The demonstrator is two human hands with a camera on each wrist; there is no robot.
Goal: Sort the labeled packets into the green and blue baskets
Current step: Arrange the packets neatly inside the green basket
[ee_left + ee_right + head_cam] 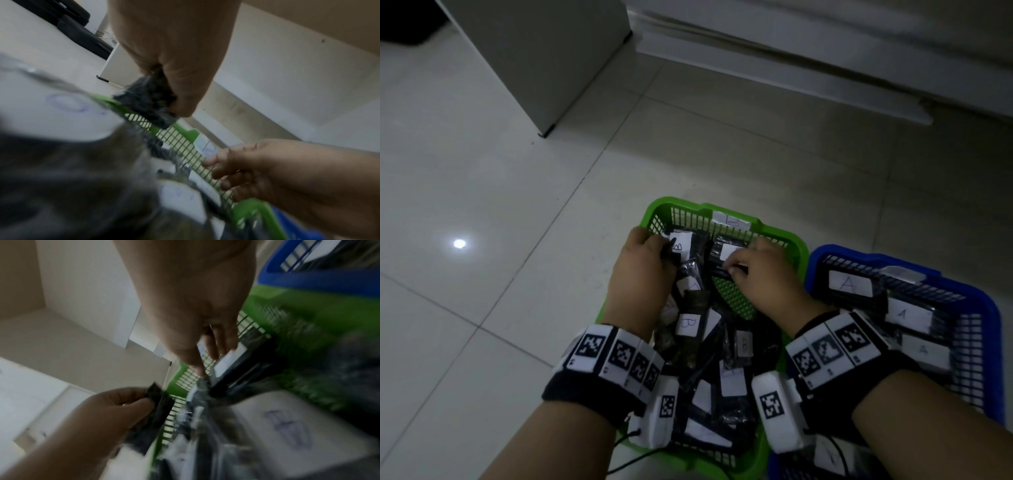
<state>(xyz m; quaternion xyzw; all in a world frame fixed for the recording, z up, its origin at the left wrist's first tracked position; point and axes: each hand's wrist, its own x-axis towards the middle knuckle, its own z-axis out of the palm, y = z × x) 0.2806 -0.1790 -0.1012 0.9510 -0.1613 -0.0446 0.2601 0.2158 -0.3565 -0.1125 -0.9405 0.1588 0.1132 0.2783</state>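
Left hand [645, 263]: fingers curled round the end of a dark packet [147, 99] at the far-left corner of the green basket; the left wrist view shows the packet end pinched between thumb and fingers, above the basket rim.
Right hand [760, 270]: fingertips on a second dark packet with a white label [731, 253] against the far wall of the green basket; the right wrist view suggests a pinch at its edge, but blur leaves the grip uncertain.
Hands relative to each other: near, not touching, both inside the far end of the green basket.
Green basket [784, 236]: on the floor; holds a loose heap of dark packets, the readable labels marked B [688, 323]; a tag on the far rim appears to read B.
Blue basket [989, 308]: touching the green basket on its right; holds packets labeled A [849, 284].
Step in hand (judged): checking or tidying packets in the green basket.
Procedure: turn each packet label-up and read the letter before release; B stays, any A goes to the blue basket.
Grip advice: hold the packet body, not the paper label, which may peel.
Caution: lift clear of the heap so that neighbouring packets are not dragged over the rim.
Floor [500, 171]: pale tiles.
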